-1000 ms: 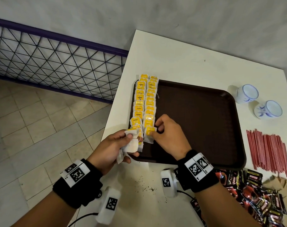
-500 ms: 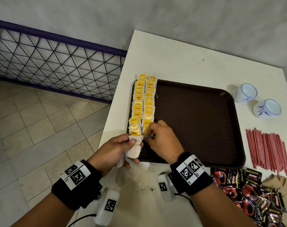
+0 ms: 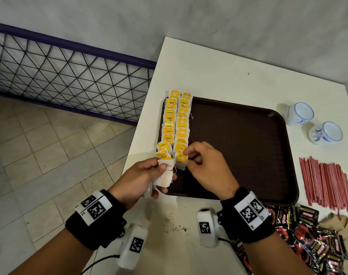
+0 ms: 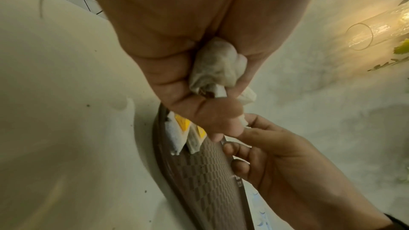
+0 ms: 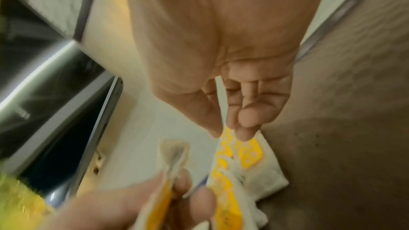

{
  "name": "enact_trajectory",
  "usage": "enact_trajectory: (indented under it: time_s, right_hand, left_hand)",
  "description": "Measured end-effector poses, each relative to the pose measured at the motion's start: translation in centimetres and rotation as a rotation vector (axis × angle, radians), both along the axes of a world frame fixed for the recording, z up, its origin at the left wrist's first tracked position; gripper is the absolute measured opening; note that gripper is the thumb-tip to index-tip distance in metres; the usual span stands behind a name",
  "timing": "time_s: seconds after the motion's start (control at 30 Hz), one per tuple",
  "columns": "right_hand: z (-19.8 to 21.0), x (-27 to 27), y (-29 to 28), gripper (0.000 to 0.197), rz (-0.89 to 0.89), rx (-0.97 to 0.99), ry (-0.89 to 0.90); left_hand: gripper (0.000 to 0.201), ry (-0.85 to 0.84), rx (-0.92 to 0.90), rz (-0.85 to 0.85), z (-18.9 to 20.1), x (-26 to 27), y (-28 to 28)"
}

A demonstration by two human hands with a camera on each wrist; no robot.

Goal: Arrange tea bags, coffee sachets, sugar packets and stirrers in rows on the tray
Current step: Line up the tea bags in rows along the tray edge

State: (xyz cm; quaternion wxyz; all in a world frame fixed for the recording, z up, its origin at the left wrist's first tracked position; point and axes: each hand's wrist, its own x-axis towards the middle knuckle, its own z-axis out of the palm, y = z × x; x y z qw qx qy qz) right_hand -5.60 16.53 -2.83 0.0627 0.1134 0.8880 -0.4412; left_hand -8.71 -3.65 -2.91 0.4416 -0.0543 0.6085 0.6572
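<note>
1. Yellow-tagged tea bags (image 3: pixel 176 124) lay in two rows along the nine o'clock edge of the brown tray (image 3: pixel 240 147); most tag print was too small to read.
2. Curled round a bunch of white tea bags (image 3: pixel 162 178), the left hand (image 3: pixel 143 177) hid all but their lower ends at the tray's seven o'clock corner.
3. Pinching the nearest bag of the right row (image 3: pixel 180 158) by its yellow tag, the right hand (image 3: pixel 207 169) covered that bag's near edge.
4. Red stirrers (image 3: pixel 326 183) lay off the tray at three o'clock.
5. Black and red coffee sachets (image 3: pixel 312 241) at five o'clock were cut off by the frame.
6. Two cups (image 3: pixel 312 124) stood at two o'clock.
7. Blur smeared the right wrist view.
</note>
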Motion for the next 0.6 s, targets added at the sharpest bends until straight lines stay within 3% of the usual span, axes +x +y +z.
enact_trajectory:
  time_s: [0.1,0.27,0.4,0.6]
  right_hand:
    - [1.1,0.2,0.4,0.03,-0.007,-0.293,-0.033]
    - [1.6,0.7,0.5,0.046,0.121,-0.366,-0.021]
    - [1.7,1.0,0.5,0.033,0.143,-0.396,-0.043]
    - [1.2,0.7,0.1,0.017,0.012,-0.419,-0.07]
  left_hand:
    - [0.022,0.052,0.002,-0.016,0.0,-0.1,0.4]
    - [0.017,0.129,-0.059,-0.059,-0.1,0.0,1.0]
    - [0.016,0.171,-0.102,-0.09,-0.2,0.0,1.1]
    - [0.008,0.326,-0.19,-0.093,-0.4,-0.2,1.5]
